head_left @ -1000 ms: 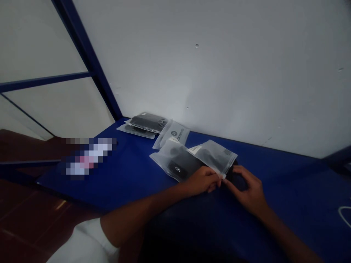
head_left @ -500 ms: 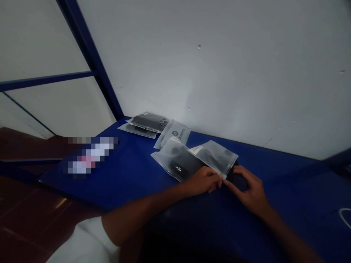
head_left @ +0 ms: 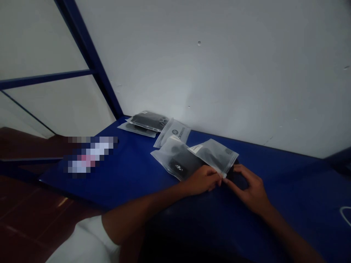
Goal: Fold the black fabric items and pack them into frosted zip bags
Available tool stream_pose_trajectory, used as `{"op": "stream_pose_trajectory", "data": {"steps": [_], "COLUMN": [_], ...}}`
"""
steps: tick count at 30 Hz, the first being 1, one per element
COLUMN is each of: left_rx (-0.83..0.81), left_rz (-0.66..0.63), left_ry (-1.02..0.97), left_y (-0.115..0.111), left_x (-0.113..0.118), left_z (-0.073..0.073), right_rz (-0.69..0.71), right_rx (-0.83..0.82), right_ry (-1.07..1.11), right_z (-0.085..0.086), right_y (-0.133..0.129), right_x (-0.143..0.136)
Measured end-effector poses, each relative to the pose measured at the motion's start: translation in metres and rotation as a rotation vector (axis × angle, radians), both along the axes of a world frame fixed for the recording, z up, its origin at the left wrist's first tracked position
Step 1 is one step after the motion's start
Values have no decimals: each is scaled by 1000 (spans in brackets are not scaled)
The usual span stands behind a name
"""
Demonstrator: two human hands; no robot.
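A frosted plastic zip bag with a white label and a dark item inside lies tilted near the middle of the blue table. At its near corner, my left hand pinches the edge between thumb and fingers. My right hand grips the right end of the same bag, its thumb tip at that corner and its fingers on the side edge. Something black shows beneath and inside the right hand's grasp; its kind is unclear. A second zip bag holding a black item lies left of my left hand, partly under the first.
Farther back lies a zip bag with printed lettering, beside stacked bags of dark contents. A blurred-out pale object sits at the table's left. A white wall bounds the back; a white cable is at right.
The view has shifted very slightly. Both hands stay at the bag's near corner, with almost no visible movement.
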State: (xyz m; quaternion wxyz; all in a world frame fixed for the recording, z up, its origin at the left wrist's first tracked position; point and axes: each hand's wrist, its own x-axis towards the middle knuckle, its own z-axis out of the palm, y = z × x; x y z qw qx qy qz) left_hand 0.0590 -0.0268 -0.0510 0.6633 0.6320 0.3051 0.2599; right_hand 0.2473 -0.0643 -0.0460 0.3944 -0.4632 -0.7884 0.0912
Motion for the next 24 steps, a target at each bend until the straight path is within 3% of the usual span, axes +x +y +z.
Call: {"op": "stream_pose_trajectory", "data": {"steps": [24], "left_rx": [62], "left_rz": [0], "left_ry": [69], "left_y": [-2], "left_x": [-2], "left_z": [0], "right_rz": [25], "right_rx": [-27], "right_ry": [-43], "right_z": [2], "right_y": [1], "right_x": [2]}}
